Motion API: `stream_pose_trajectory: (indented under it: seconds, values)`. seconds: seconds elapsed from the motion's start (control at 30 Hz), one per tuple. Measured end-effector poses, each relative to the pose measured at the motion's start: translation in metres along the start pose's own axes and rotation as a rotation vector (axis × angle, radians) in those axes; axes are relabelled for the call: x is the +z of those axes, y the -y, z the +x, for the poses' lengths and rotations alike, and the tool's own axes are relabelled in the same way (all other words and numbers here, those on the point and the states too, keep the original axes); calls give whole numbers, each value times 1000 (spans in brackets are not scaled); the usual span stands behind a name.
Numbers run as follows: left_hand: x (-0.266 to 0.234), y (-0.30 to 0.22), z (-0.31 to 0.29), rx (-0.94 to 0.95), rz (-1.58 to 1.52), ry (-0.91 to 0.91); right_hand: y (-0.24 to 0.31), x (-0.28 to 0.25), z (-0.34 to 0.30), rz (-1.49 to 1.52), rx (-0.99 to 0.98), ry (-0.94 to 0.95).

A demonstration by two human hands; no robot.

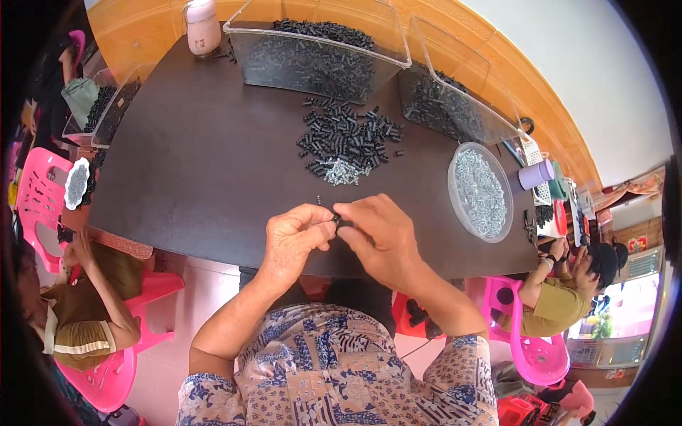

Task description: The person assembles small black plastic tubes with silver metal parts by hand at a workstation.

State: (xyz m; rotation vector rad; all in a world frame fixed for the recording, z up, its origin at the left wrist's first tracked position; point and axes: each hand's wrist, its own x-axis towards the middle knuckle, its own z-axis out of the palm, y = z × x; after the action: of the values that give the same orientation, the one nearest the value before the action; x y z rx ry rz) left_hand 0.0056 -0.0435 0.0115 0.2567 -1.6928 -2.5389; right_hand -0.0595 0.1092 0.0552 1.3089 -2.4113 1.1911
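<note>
My left hand (pixel 297 234) and my right hand (pixel 376 231) meet over the near edge of the dark table (pixel 192 156). Pinched between their fingertips is a small black plastic part (pixel 336 217), mostly covered by the fingers. Just beyond my left fingers a single metal spring (pixel 318 200) lies on the tabletop. Farther off spreads a heap of short black ribbed plastic parts (pixel 348 135). At its near side sits a little pile of silver springs (pixel 341 172).
Clear bins of black parts (pixel 305 60) (pixel 447 106) stand along the back. To the right is a round tub of springs (pixel 480 192), with a lilac cup (pixel 536 175) beyond it. A pink bottle (pixel 202 28) stands back left. Other people sit at both sides on pink chairs (pixel 529 348).
</note>
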Motion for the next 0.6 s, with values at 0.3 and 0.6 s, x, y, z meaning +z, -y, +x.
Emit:
stream_pose_trajectory:
  seconds: [0.3, 0.6]
  values:
    - [9, -4, -3, -10, -192, -12, 2, 11, -4, -216, -217, -84]
    - [8, -7, -5, -51, -256, 40, -11, 21, -11, -199, -331, -188]
